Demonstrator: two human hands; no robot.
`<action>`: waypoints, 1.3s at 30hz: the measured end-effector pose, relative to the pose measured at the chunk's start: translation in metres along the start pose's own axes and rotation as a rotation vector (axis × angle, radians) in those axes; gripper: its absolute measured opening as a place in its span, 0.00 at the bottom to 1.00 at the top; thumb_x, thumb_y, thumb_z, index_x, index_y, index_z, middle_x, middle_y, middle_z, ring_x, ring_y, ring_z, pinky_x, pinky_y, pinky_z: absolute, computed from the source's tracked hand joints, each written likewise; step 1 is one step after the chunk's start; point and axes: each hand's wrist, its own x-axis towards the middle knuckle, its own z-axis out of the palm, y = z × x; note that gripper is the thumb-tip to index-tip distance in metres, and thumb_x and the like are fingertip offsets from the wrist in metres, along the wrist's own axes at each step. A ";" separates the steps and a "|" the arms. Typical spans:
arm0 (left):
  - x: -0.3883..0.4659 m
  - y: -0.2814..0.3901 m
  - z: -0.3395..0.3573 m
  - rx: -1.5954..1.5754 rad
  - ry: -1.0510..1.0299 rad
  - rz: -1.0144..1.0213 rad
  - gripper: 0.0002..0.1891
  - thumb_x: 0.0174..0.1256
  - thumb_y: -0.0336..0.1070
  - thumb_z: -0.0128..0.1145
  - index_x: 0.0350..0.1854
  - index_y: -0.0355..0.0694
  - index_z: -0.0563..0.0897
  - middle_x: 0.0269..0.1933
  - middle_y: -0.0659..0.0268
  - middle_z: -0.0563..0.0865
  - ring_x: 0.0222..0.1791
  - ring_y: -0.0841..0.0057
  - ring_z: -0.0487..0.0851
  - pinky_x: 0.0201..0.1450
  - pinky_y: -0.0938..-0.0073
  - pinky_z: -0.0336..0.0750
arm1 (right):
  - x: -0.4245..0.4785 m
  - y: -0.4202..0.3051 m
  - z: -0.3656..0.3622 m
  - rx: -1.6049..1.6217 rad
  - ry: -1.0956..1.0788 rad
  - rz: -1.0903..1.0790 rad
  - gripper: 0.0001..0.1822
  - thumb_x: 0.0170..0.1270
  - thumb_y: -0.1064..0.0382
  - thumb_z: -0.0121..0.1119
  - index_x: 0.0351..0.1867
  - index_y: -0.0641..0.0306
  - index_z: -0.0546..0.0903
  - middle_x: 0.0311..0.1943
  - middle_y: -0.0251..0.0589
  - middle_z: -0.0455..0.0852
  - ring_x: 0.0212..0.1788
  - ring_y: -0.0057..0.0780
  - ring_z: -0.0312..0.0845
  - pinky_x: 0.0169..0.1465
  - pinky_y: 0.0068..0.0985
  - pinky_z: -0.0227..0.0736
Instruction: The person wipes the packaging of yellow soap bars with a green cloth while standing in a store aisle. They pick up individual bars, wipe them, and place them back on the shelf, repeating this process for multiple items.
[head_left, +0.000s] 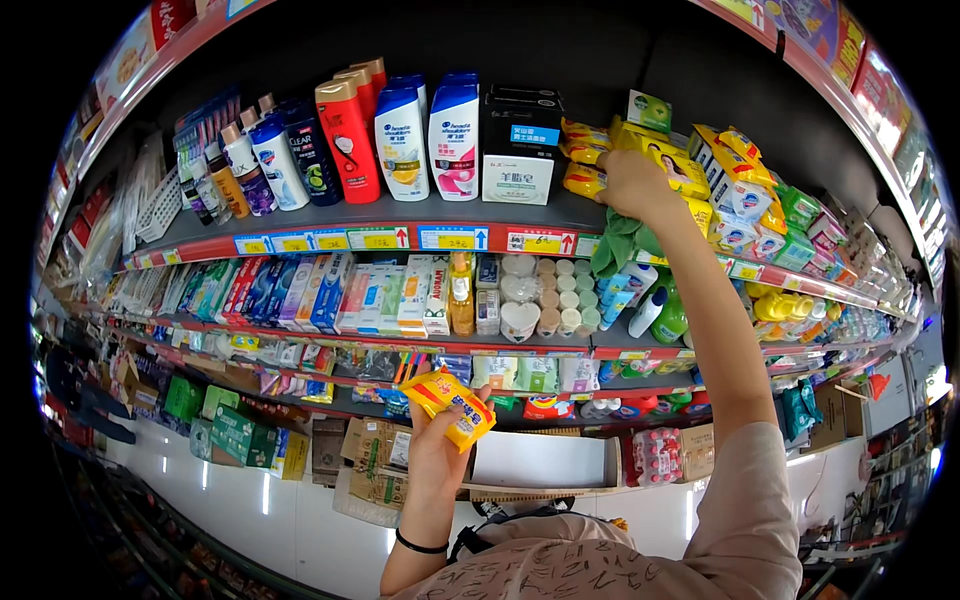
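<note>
A yellow-wrapped bar of soap (452, 409) is gripped in my left hand (442, 431), low in front of the lower shelves. My right hand (636, 184) reaches to the upper shelf, its fingers against small yellow soap packs (585, 180); whether it grips one is hidden. A green cloth (626, 238) hangs below my right palm over the shelf edge. Behind and right of this hand lie larger yellow packs (679, 169), with a green-and-white box (649, 111) on top. Just left of the small packs stand a white soap box (517, 180) and black boxes (525, 124).
Shampoo bottles (454, 142) line the upper shelf to the left, soap boxes (742, 202) the right. Toothpaste boxes, round jars (568, 300) and bottles fill the shelf below. At floor level are a white-bottomed tray (540, 459), cardboard boxes (375, 465) and a pack of pink-capped bottles (657, 456).
</note>
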 end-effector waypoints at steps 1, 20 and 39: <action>0.001 0.001 0.000 -0.001 -0.010 -0.010 0.36 0.65 0.21 0.51 0.76 0.50 0.59 0.58 0.51 0.76 0.63 0.49 0.79 0.67 0.45 0.73 | 0.002 0.001 -0.005 0.027 -0.108 0.023 0.23 0.55 0.57 0.71 0.50 0.68 0.85 0.51 0.52 0.87 0.56 0.46 0.83 0.56 0.36 0.78; -0.001 -0.037 0.056 -0.008 -0.216 -0.034 0.27 0.68 0.26 0.61 0.68 0.40 0.67 0.58 0.59 0.77 0.71 0.58 0.71 0.68 0.47 0.73 | -0.145 -0.010 -0.054 0.763 0.064 0.006 0.29 0.46 0.54 0.73 0.45 0.75 0.81 0.45 0.57 0.84 0.47 0.50 0.83 0.51 0.36 0.77; 0.012 -0.118 0.100 -0.325 -0.484 -0.374 0.36 0.74 0.61 0.52 0.75 0.43 0.64 0.68 0.53 0.76 0.62 0.64 0.81 0.61 0.55 0.79 | -0.400 0.050 0.173 3.013 0.097 0.972 0.20 0.77 0.52 0.51 0.60 0.64 0.77 0.52 0.42 0.82 0.45 0.32 0.78 0.48 0.26 0.78</action>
